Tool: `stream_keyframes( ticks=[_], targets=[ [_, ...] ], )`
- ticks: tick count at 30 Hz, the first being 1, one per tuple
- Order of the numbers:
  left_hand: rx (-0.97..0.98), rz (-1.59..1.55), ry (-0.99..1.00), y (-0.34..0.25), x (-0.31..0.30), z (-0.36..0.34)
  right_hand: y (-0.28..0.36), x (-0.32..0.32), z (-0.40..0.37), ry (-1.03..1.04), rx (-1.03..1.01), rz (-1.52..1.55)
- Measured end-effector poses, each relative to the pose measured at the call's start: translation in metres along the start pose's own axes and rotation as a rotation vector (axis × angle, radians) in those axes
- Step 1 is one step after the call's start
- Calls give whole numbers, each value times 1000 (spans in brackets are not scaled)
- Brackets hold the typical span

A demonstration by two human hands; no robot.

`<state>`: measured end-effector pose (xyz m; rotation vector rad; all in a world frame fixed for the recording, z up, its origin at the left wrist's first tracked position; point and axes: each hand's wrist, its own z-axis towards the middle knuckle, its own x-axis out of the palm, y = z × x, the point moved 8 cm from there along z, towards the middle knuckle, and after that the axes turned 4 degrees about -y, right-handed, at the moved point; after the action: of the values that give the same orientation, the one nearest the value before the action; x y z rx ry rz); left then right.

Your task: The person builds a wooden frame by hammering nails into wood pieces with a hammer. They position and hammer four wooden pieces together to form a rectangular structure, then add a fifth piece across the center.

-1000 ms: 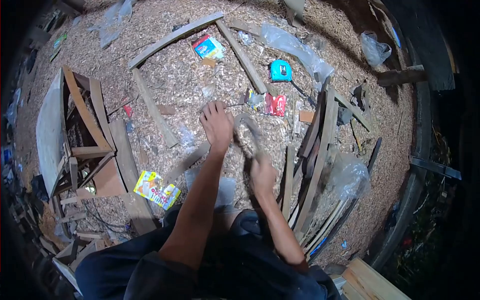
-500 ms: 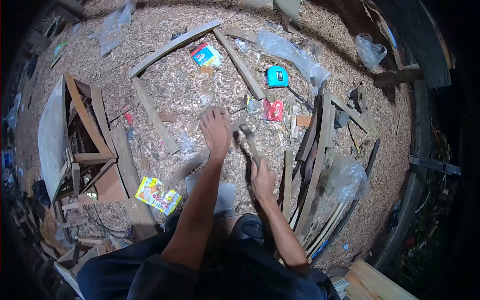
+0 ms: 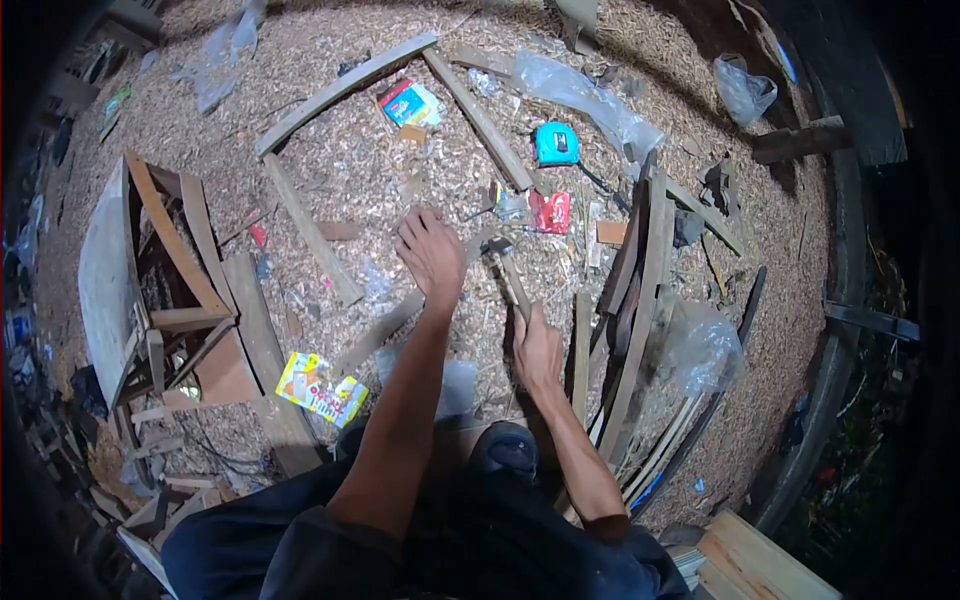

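My right hand (image 3: 540,352) is closed around the handle of a hammer (image 3: 519,286). The hammer's dark head points away from me, close to the far end of a blurred wooden slat (image 3: 380,332). This slat runs diagonally beneath my left hand (image 3: 432,256), whose fingers are bent over it. What the fingertips press on is partly hidden. Beyond the hands, a wooden frame of narrow strips (image 3: 345,95) lies on the ground. A turquoise tape measure (image 3: 556,144) and a red packet (image 3: 549,212) lie to its right.
Wood chips (image 3: 640,90) cover the ground. A wooden box-like frame (image 3: 180,317) stands at left, beside a yellow packet (image 3: 321,388). Long boards (image 3: 637,330) and a clear plastic bag (image 3: 705,345) lie at right. My shoe (image 3: 505,450) is near the front.
My right hand has shifted slightly right with the hammer, and the hammer's head has turned. My left hand stays over the slat. The whole view has moved a little.
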<state>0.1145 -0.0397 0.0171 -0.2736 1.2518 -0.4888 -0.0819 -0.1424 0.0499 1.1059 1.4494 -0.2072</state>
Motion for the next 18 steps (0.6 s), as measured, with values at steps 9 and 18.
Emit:
stream_keyframes(
  ticks=[9,18],
  targets=[
    [-55,-71,73,-3,0,15,4,7,9,16,-58,-47],
    [-32,-61,18,-1,-1,6,45,-58,-14,-340,-347,371]
  ],
)
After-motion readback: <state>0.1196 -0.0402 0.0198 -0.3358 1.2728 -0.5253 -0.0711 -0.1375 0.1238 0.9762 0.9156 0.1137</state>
